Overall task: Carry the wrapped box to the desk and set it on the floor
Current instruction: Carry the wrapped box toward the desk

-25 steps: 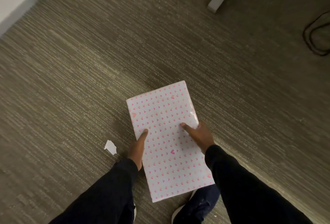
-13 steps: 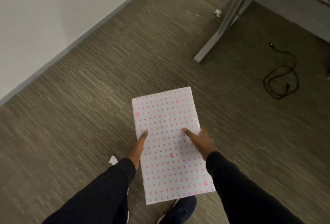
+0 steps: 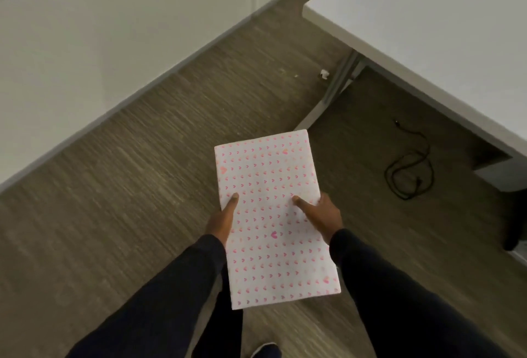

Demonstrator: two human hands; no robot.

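The wrapped box (image 3: 271,215) is a flat rectangle in white paper with small pink hearts, held level above the carpet at the centre of the view. My left hand (image 3: 222,221) grips its left edge with the thumb on top. My right hand (image 3: 322,215) grips its right edge, thumb also on top; the other fingers of both hands are hidden under the box. The white desk (image 3: 427,15) fills the upper right, its top above the floor and ahead of the box.
A grey metal desk leg (image 3: 330,95) slants to the floor just beyond the box. A coiled black cable (image 3: 410,172) lies under the desk. A paper scrap (image 3: 324,74) sits by the leg. The white wall (image 3: 99,44) with grey baseboard runs along the left.
The view has lifted and moved forward: the desk top and more wall have come into sight, and the desk leg and cable are nearer. The box stays held in both hands.
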